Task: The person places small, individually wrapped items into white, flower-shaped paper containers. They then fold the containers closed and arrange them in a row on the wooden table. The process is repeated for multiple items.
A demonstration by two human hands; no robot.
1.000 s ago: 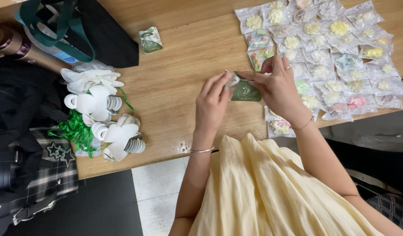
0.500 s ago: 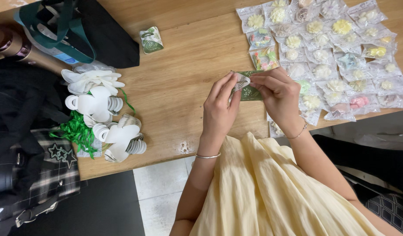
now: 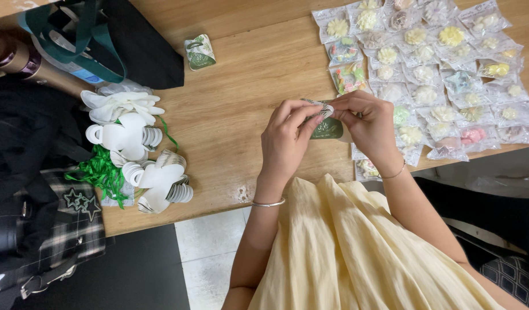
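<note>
Both hands have lifted and drawn closer together since the earlier frames, when the small green packet lay lower against the wood; now they meet above the wooden table (image 3: 235, 115), which fills most of the view and carries everything else.

At its right end, rows of clear packets with small moulded flowers (image 3: 431, 63) lie overlapping edge to edge (probably laid flat so each can be seen and reached in turn). At the left end a black bag with green straps (image 3: 103, 40) sits near the far edge, apart from the work. Nearer the person, a heap of white ribbon pieces (image 3: 138, 155) with a tangle of green ribbon (image 3: 103, 172) lies close to the table's front edge, within the left arm's reach. One lone green-and-white packet (image 3: 199, 51) rests just beside the bag.

The left hand (image 3: 284, 140) has thumb and forefinger pinched shut on the top edge of the small green packet (image 3: 327, 129), the other fingers curled loosely. The right hand (image 3: 370, 123) pinches the same top edge from the other side, its fingers bent over it. The packet hangs between them, just above the table and just left of the flower rows; gripping opposite sides looks like a way to steady its mouth. What the striped bit at its top is, I cannot tell.
</note>
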